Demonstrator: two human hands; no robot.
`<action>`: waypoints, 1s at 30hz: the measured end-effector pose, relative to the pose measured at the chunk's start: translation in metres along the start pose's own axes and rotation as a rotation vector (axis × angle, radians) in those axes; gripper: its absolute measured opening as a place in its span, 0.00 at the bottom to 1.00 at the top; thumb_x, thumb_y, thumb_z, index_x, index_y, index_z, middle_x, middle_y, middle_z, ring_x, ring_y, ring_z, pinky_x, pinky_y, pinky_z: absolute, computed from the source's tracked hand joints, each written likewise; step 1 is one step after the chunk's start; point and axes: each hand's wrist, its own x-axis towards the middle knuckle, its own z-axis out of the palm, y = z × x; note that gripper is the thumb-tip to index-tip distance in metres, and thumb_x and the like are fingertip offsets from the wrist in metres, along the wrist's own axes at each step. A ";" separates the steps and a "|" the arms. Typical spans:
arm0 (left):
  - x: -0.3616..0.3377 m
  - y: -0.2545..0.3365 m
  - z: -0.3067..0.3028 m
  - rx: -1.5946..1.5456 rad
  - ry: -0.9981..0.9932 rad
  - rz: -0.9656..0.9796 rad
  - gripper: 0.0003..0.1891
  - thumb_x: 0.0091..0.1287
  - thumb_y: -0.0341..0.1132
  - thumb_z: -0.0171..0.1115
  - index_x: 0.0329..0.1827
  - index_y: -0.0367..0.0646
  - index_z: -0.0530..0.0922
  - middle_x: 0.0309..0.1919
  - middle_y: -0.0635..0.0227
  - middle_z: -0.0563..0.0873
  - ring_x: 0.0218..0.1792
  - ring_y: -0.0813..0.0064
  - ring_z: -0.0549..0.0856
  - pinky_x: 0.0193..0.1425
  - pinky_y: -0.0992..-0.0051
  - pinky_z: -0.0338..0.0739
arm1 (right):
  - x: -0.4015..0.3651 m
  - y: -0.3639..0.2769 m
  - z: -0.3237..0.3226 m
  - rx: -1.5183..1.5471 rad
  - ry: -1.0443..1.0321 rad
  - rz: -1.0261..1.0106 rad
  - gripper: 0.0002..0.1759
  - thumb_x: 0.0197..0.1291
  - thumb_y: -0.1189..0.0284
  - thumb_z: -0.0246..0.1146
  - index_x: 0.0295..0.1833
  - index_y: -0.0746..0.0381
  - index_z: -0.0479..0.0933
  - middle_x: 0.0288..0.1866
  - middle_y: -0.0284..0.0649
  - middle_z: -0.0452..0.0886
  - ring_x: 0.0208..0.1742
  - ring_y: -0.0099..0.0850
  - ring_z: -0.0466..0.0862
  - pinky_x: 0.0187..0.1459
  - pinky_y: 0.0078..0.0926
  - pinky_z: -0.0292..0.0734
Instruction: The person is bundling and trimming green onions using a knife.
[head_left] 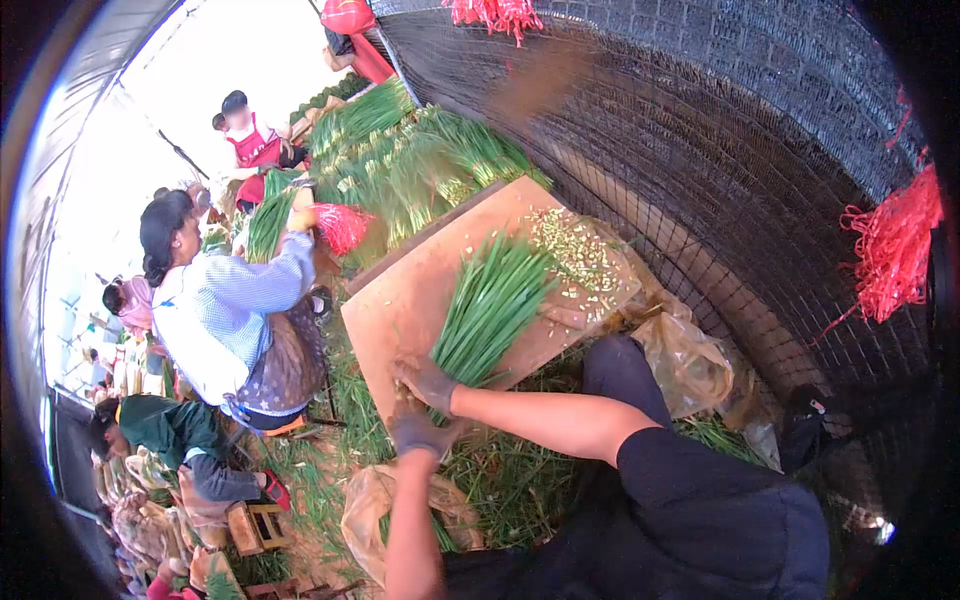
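Observation:
A bundle of long green stalks (490,310) lies on a tilted brown board (390,310), its lower end near my hands. My right hand (427,384), in a grey glove, is beside that lower end, its fingers extended over the board with nothing visible in them. Just below it, at the board's lower left edge, is my left hand (420,430), also gloved. Its thumb is apart, but its fingers are smeared, and whether they hold anything is unclear. Short pale cut stalk pieces (575,255) are scattered across the board's upper right part.
Many green bundles (400,160) lie beyond the board. A person in a blue checked top (235,300) sits at the left; others work behind. Translucent plastic (685,360) lies right of the board. Red strips (890,245) hang on dark netting (720,130). Loose green leaves litter the ground.

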 end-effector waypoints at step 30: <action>0.020 -0.054 0.073 -1.735 0.009 0.034 0.33 0.55 0.36 0.78 0.60 0.37 0.70 0.49 0.61 0.86 0.48 0.64 0.86 0.55 0.67 0.80 | -0.123 -0.095 -0.215 -1.370 0.185 -0.217 0.13 0.63 0.62 0.60 0.41 0.62 0.80 0.47 0.52 0.82 0.47 0.52 0.83 0.50 0.47 0.77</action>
